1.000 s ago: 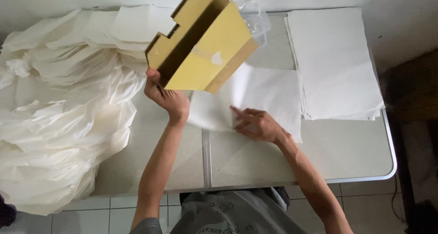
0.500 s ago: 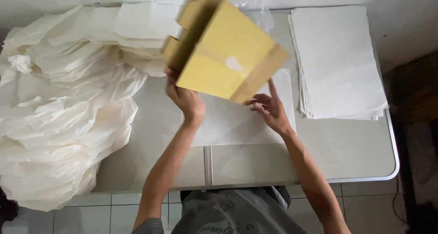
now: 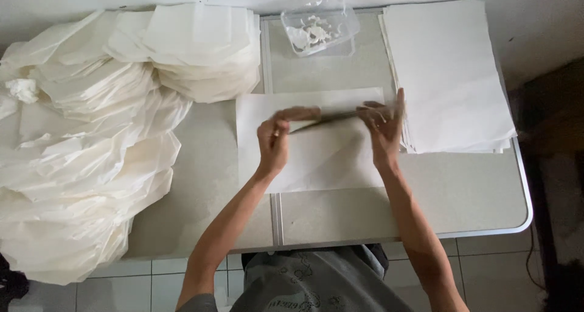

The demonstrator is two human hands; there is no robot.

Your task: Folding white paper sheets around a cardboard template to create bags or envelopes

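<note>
White paper sheet (image 3: pixel 316 160), grey table (image 3: pixel 426 196), clear container (image 3: pixel 319 24)

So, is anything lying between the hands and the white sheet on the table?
Nothing visible. The left hand and right hand are already on the white sheet, pinching a fold along it; the clear tray and paper stack lie off to the sides.

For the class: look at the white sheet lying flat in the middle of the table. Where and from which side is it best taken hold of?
Probably the near edge of the white sheet, from the person's side. It lies flat, so only an edge offers a grip, and that edge lies bare, while the left hand and right hand press higher up.
</note>
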